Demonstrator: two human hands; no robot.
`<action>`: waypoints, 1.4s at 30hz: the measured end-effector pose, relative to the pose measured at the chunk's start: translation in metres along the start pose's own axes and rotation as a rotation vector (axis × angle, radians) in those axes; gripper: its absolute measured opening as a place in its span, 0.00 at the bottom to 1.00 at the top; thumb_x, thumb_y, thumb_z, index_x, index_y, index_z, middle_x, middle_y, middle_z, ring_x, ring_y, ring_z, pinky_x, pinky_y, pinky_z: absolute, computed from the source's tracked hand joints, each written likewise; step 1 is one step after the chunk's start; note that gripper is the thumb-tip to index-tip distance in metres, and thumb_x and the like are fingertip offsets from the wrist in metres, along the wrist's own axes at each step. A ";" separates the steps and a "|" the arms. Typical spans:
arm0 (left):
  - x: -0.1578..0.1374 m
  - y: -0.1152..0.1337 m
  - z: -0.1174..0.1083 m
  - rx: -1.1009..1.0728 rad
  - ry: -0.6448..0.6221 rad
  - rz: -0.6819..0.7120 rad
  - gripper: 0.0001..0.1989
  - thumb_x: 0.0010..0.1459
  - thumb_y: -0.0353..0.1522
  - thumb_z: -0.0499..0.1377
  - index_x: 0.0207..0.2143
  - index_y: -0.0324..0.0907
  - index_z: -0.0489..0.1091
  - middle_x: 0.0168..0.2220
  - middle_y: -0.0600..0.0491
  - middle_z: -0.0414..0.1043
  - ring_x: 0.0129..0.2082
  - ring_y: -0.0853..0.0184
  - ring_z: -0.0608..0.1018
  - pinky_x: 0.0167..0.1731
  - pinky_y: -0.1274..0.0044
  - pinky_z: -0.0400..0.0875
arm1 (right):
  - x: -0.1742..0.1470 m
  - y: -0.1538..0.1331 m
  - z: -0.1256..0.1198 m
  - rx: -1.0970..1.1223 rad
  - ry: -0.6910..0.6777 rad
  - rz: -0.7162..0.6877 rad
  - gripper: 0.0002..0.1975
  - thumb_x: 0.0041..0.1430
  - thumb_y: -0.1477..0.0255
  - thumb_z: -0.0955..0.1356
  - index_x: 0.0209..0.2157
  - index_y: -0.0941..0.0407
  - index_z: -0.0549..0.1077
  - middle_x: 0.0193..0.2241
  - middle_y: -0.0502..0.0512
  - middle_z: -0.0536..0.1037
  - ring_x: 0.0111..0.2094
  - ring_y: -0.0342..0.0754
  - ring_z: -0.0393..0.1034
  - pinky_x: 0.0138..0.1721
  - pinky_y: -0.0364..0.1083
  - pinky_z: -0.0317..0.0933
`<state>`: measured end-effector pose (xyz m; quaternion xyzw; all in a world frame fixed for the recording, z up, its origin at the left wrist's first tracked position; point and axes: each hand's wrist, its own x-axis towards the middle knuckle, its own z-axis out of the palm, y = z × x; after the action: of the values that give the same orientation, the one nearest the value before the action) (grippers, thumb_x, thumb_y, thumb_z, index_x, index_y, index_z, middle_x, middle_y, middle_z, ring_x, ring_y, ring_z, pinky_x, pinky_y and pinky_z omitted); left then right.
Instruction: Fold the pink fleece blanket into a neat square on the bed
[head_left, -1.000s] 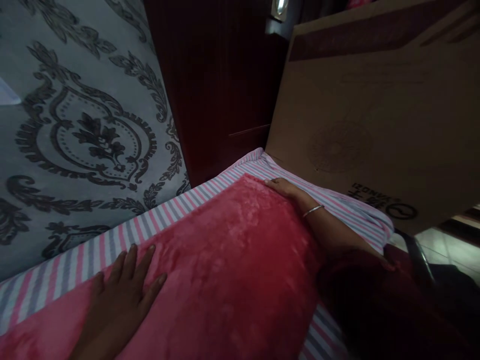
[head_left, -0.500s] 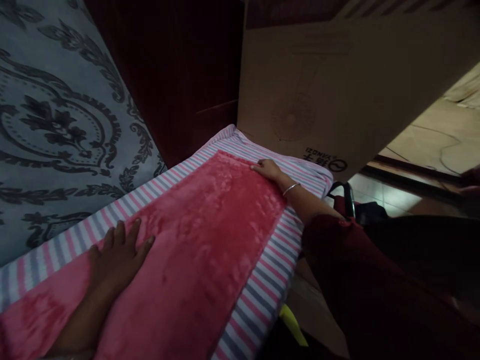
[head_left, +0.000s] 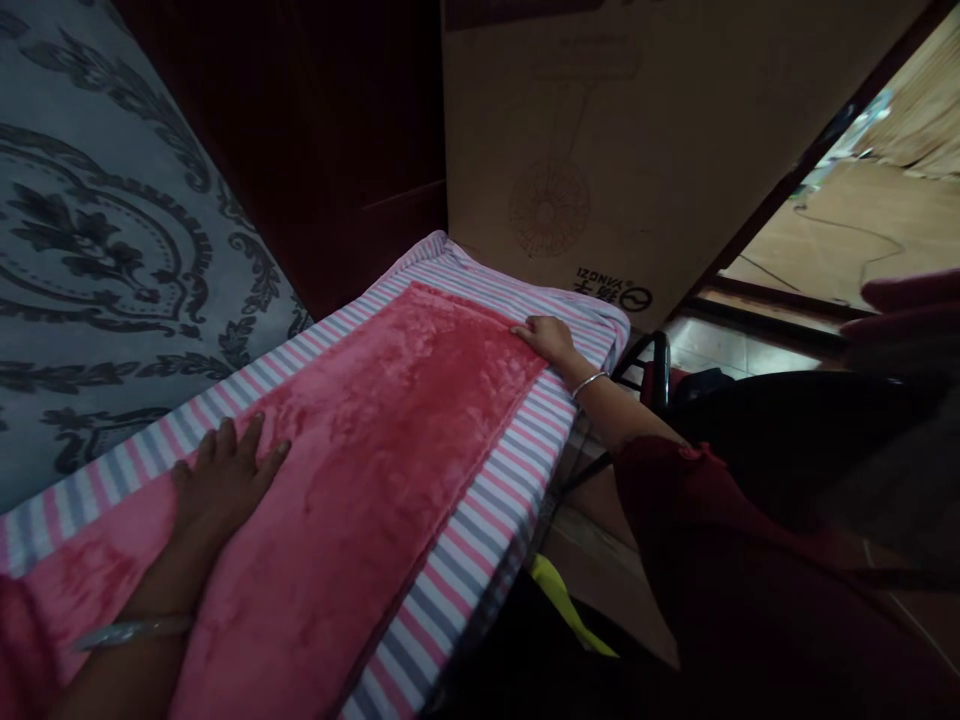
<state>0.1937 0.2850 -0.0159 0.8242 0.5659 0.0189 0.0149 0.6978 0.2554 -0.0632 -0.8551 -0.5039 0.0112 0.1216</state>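
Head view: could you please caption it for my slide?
Left hand and right hand press flat on a pink plush cloth over a striped sheet.

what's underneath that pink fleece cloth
A pink, grey and white striped sheet shows around the pink fleece cloth. Both hands, left and right, press on top. Whatever lies beneath the sheet is covered.

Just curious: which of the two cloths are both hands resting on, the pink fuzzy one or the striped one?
The plush pink cloth: left hand and right hand press it; the striped sheet lies underneath.
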 end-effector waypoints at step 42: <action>-0.182 0.066 0.035 0.053 -0.041 -0.127 0.37 0.68 0.50 0.48 0.73 0.43 0.49 0.75 0.36 0.37 0.74 0.42 0.43 0.66 0.44 0.41 | -0.043 0.025 -0.015 0.052 -0.069 0.022 0.24 0.70 0.61 0.65 0.53 0.69 0.76 0.50 0.81 0.76 0.45 0.55 0.70 0.36 0.49 0.48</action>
<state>0.1918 0.0908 -0.0507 0.7869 0.6169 -0.0139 0.0057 0.6999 0.2035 -0.0588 -0.8561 -0.4981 0.0551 0.1265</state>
